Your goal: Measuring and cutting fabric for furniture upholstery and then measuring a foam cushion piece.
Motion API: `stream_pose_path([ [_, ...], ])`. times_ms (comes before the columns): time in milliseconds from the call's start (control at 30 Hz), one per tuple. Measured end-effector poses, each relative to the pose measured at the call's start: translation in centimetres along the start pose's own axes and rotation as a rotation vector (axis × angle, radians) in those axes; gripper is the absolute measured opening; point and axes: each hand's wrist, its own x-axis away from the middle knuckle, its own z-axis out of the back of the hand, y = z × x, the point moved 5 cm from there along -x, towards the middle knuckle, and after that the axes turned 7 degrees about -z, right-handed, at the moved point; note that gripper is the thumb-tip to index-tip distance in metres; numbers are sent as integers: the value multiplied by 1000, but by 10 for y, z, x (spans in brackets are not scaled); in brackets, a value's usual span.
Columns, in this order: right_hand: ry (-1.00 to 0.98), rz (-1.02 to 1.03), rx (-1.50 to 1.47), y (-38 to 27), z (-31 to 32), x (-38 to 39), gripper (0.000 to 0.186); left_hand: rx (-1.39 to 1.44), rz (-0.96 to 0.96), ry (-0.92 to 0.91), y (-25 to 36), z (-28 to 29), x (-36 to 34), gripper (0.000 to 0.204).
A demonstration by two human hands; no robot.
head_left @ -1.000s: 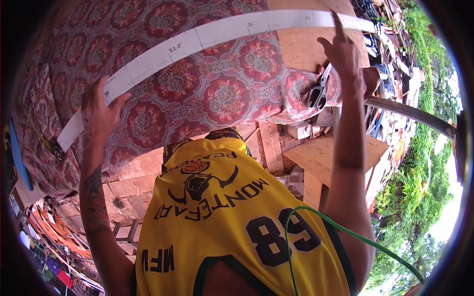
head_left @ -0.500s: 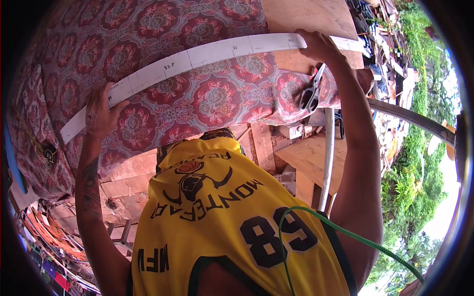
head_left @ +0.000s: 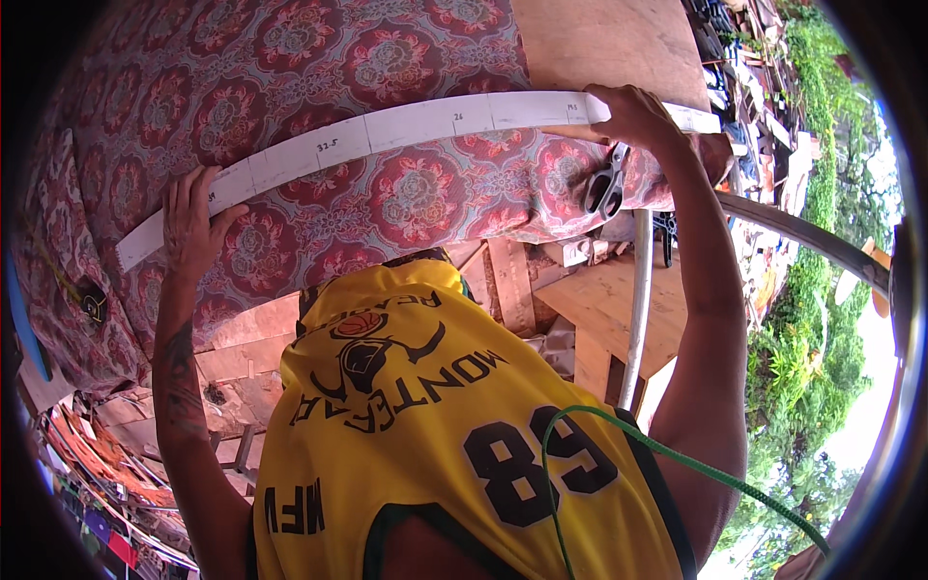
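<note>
A long white strip (head_left: 416,129) with handwritten marks lies across red floral upholstery fabric (head_left: 416,198). My left hand (head_left: 193,220) holds it near its left end, fingers across the strip and thumb by the near edge. Toward the other end, my right hand (head_left: 640,118) grips the strip, its fingertips bent over it and partly hidden. Scissors (head_left: 606,184) with dark handles lie on the fabric just below my right wrist, blades partly behind it.
Bare wooden board (head_left: 609,43) shows beyond the fabric's right edge. A tape measure (head_left: 92,302) rests on folded fabric at the left. A pale pole (head_left: 638,309) stands near my right forearm, beside a wooden table (head_left: 590,300). A green cord (head_left: 696,464) crosses at the lower right.
The strip's middle and right part have shifted toward me along with my right hand, now lying closer to the fabric's near edge. The left end has moved slightly away.
</note>
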Motion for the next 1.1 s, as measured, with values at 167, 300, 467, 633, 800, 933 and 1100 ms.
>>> stream_pose_path([
  [167,-16,-36,18,7,-1,10,53,-35,-28,14,16,0,-8,70],
  [300,91,-317,-172,50,-14,30,61,8,4,13,21,-1,-11,68],
  [467,-119,-815,-138,41,-59,81,66,1,2,40,18,-3,-4,64],
  [633,2,-833,-518,32,-75,101,70,-16,-10,16,18,-5,-5,61],
  [800,133,-868,-376,40,-75,86,75,-10,-1,17,20,-8,-7,63],
  [933,22,-826,-347,44,-61,102,66,-20,17,17,19,-10,-5,65],
  [1100,69,-697,-288,57,-23,146,46,-28,16,38,17,-6,-4,62],
])
